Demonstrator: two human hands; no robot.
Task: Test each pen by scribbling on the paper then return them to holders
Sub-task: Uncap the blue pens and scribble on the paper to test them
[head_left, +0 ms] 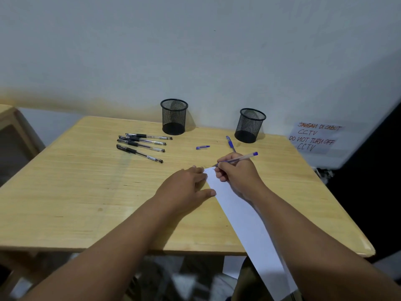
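Note:
My right hand (235,172) grips a blue pen (243,158), uncapped, with its tip on the far end of a long white paper (245,216) that hangs over the table's near edge. My left hand (184,189) lies flat with spread fingers, pressing the paper's left edge. A loose blue cap (202,147) and a second blue pen (230,143) lie beyond my hands. Several black pens (142,144) lie in a row at the left. Two black mesh holders, left holder (174,116) and right holder (250,125), stand by the wall and look empty.
The wooden table (86,192) stands against a pale wall. A handwritten CCTV notice (314,136) is taped low on the wall at the right. Another wooden piece of furniture (13,131) stands at the far left.

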